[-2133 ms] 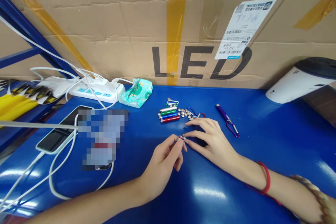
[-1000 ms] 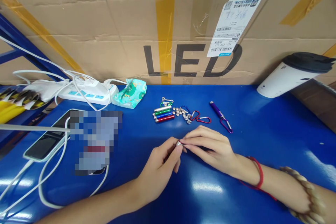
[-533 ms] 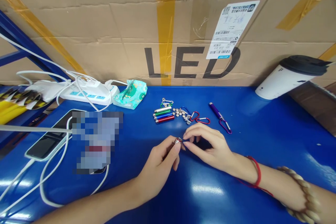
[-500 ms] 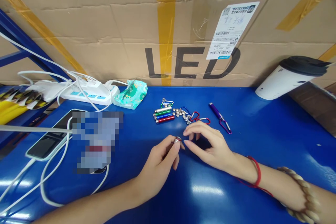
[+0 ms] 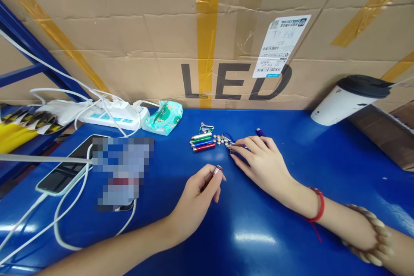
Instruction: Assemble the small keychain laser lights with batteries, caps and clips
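My left hand [image 5: 197, 198] pinches a small flashlight [image 5: 217, 169] between thumb and fingers, its silver tip pointing up and right. My right hand [image 5: 261, 161] lies flat on the blue table [image 5: 258, 233], fingertips at a heap of small silver button cells [image 5: 223, 139] and coloured carabiner clips. Just left of the heap lie several little flashlight bodies [image 5: 202, 142], silver, green, blue and red, side by side. A purple flashlight [image 5: 259, 131] shows only its end behind my right hand.
A big cardboard box marked LED [image 5: 226, 43] walls off the back. A white cup with a black lid [image 5: 349, 99] lies at the right. At the left are a power strip [image 5: 113, 116], a tissue pack [image 5: 163, 116], a phone [image 5: 61, 172] and white cables.
My right hand left the flashlight tip and moved away and up to the heap of button cells, covering the clips and most of the purple flashlight. My left hand stayed, still holding its flashlight.
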{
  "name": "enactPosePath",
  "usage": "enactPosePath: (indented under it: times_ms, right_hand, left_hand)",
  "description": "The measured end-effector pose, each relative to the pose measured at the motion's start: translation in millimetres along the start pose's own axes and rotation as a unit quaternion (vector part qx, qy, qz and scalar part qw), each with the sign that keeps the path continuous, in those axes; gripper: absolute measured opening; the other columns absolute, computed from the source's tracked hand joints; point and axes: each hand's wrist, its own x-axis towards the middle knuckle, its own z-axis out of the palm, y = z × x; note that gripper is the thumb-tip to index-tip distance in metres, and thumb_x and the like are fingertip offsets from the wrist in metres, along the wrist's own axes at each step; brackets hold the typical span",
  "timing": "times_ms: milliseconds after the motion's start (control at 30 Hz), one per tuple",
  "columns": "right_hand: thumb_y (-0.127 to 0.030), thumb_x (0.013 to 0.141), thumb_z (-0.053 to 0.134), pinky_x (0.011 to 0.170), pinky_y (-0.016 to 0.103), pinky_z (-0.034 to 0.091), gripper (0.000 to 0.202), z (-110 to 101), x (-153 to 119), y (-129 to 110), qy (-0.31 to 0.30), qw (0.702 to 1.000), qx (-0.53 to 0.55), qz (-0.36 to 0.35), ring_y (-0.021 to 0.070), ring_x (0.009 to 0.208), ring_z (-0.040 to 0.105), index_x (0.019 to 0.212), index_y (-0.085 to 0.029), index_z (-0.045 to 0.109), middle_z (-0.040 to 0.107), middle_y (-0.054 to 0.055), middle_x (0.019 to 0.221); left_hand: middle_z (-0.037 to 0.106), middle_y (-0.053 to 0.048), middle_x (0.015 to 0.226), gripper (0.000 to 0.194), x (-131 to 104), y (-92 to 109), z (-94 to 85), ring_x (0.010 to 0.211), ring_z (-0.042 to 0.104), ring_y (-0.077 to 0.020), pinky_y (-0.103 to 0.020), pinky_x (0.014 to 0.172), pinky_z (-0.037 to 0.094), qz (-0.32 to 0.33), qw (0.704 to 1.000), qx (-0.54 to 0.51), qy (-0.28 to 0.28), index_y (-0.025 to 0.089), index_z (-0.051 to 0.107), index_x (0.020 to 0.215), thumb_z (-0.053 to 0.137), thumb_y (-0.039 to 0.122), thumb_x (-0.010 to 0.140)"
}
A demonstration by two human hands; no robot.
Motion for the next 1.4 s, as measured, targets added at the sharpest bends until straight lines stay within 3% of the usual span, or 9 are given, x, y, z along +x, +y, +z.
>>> enactPosePath:
  times_ms: [200,333,433,567,767,900,1167,1400]
  right_hand:
    - [-0.025,0.087,0.055,0.069,0.031,0.035,0.015,-6,4,4,-0.047,0.998,0.029,-0.009,0.0188,0.080,0.059,0.083,-0.019,0.068,0.068,0.002,0.085]
    - [-0.023,0.084,0.060,0.068,0.030,0.039,0.010,-17,8,4,-0.093,0.988,0.125,0.009,0.0175,0.077,0.061,0.080,-0.021,0.068,0.069,0.001,0.079]
    - [-0.024,0.083,0.060,0.070,0.027,0.043,0.009,-31,13,2,-0.084,0.957,0.274,0.042,0.0145,0.075,0.062,0.080,-0.020,0.068,0.069,0.000,0.080]
    - [-0.023,0.079,0.063,0.064,0.023,0.047,0.008,-47,17,-5,-0.092,0.899,0.419,0.091,0.0128,0.070,0.060,0.075,-0.020,0.068,0.068,0.000,0.073]
    - [-0.025,0.075,0.067,0.065,0.024,0.048,0.008,-52,21,-8,-0.147,0.863,0.470,0.114,0.0132,0.067,0.060,0.070,-0.020,0.070,0.068,0.000,0.069]
    - [-0.028,0.071,0.070,0.060,0.022,0.047,0.010,-53,22,-2,-0.207,0.843,0.480,0.130,0.0121,0.062,0.060,0.065,-0.020,0.069,0.068,-0.001,0.065]
    - [-0.038,0.068,0.072,0.054,0.021,0.042,0.018,-47,19,4,-0.263,0.848,0.447,0.111,0.0104,0.058,0.058,0.063,-0.021,0.070,0.066,-0.003,0.061]
    - [-0.034,0.071,0.072,0.053,0.019,0.036,0.012,-47,12,1,-0.221,0.898,0.374,0.063,0.0083,0.060,0.058,0.064,-0.024,0.069,0.065,-0.006,0.064]
  left_hand:
    - [0.045,0.005,0.059,0.023,0,-1,0.1,0.060,0.043,-0.0114,-0.022,0.057,0.033,0.016,0.999,0.048,0.017,0.019,0.056,0.087,0.041,0.036,0.091]
    - [0.055,0.002,0.076,0.015,1,-1,-0.9,0.073,0.050,-0.0133,-0.023,0.068,0.037,0.020,0.996,0.081,0.037,0.020,0.060,0.089,0.048,0.029,0.087]
    - [0.059,0.000,0.087,0.015,2,-2,-1.2,0.079,0.052,-0.0144,-0.024,0.073,0.038,0.027,0.997,0.072,0.033,0.020,0.061,0.091,0.049,0.027,0.085]
    - [0.053,0.002,0.071,0.020,1,-3,-1.1,0.069,0.049,-0.0137,-0.024,0.066,0.036,0.047,0.995,0.082,0.020,0.018,0.062,0.092,0.045,0.028,0.087]
    - [0.050,0.002,0.067,0.020,1,-4,-0.8,0.065,0.046,-0.0125,-0.023,0.061,0.035,0.081,0.992,0.098,0.001,0.017,0.062,0.090,0.044,0.026,0.089]
    - [0.056,0.000,0.073,0.020,-1,-4,-0.5,0.065,0.048,-0.0122,-0.022,0.060,0.036,0.120,0.987,0.106,-0.019,0.016,0.063,0.087,0.045,0.023,0.089]
    - [0.056,0.000,0.068,0.016,-3,-10,-0.2,0.057,0.046,-0.0098,-0.020,0.054,0.035,0.182,0.970,0.154,-0.054,0.014,0.063,0.084,0.048,0.018,0.089]
    - [0.056,0.000,0.068,0.017,-2,-11,-1.0,0.058,0.048,-0.0109,-0.021,0.056,0.037,0.185,0.965,0.178,-0.054,0.015,0.062,0.084,0.046,0.018,0.089]
